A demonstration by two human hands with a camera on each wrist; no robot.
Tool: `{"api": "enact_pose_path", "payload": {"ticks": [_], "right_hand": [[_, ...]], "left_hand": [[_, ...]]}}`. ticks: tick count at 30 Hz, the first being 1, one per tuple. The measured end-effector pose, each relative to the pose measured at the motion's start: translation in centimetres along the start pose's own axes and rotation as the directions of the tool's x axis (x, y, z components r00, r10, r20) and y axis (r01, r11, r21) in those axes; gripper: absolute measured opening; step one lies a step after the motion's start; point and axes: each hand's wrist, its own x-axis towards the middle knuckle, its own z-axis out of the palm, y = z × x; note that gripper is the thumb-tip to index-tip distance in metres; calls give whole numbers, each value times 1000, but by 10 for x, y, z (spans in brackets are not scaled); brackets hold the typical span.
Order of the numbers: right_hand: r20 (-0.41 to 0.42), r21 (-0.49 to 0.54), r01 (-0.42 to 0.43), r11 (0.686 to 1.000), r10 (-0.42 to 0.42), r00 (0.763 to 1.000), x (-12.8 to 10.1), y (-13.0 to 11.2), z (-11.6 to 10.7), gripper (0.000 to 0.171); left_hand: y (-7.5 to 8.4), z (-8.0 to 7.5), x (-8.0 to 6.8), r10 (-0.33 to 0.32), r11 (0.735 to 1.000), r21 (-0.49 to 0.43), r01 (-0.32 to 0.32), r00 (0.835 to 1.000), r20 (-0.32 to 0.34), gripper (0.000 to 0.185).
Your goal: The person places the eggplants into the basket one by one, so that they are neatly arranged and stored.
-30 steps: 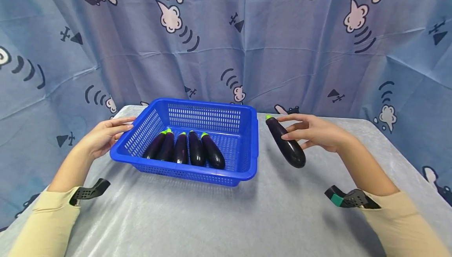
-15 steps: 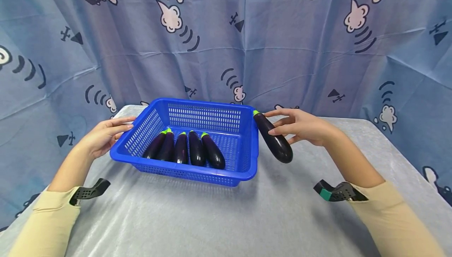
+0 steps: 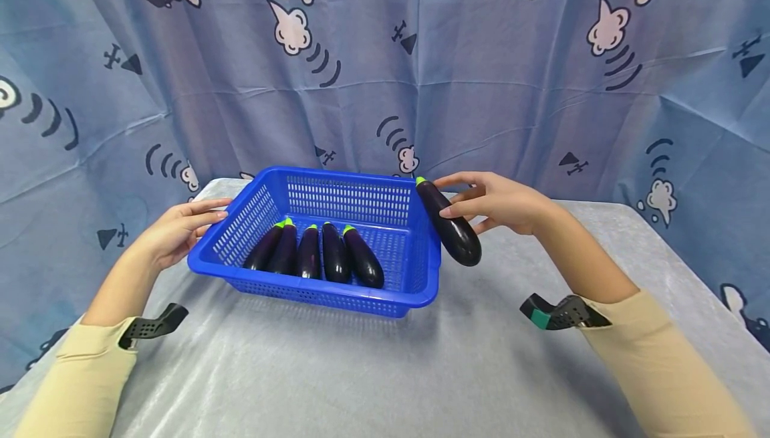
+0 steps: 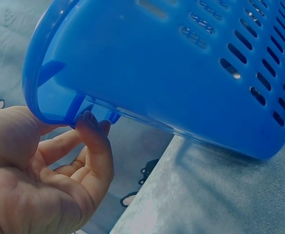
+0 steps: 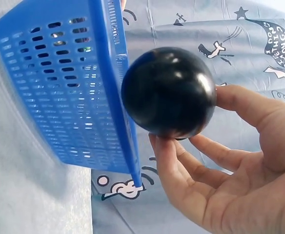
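Note:
A blue slotted plastic basket (image 3: pixel 313 285) stands on the table, with several dark purple eggplants (image 3: pixel 334 257) side by side in its left and middle part, green stem ends pointing away. My left hand (image 3: pixel 168 232) holds the basket's left rim; the left wrist view shows curled fingertips (image 4: pixel 94 131) under the rim's edge. Another eggplant (image 3: pixel 458 239) is pinched between thumb and fingers of my right hand (image 3: pixel 502 198). It tilts, stem end up over the basket's right rim, thick end lower and outside. In the right wrist view its rounded end (image 5: pixel 167 92) hides the rest.
A pale grey cloth covers the table (image 3: pixel 385 384). Behind it hangs a blue curtain (image 3: pixel 481 90) with printed planes and clouds. Each forearm bears a dark wrist mount, the left mount (image 3: pixel 155 325) and the right mount (image 3: pixel 565 312).
My right hand has brought its eggplant leftward and up, from beside the basket to its right rim. My left hand, the basket and the eggplants in it have stayed in place.

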Motion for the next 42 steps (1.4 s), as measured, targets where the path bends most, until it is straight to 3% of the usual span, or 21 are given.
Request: {"api": "enact_pose_path", "payload": {"ticks": [7,24,42], "right_hand": [[3,5,11,1000,-11,1000,6,-15,3,72],[-16,5,-51,999,51,999,33,-45,17,71],[-25,39,-82,996,83,996,63,-58,35,65]], "left_hand": [[0,-1,0,-1,1000,-3,1,1000,0,35],[0,0,0,8,1000,-3,-8,1000,0,35],[-1,-2,2,19,1000,-17,-19,1000,9,36]]}}
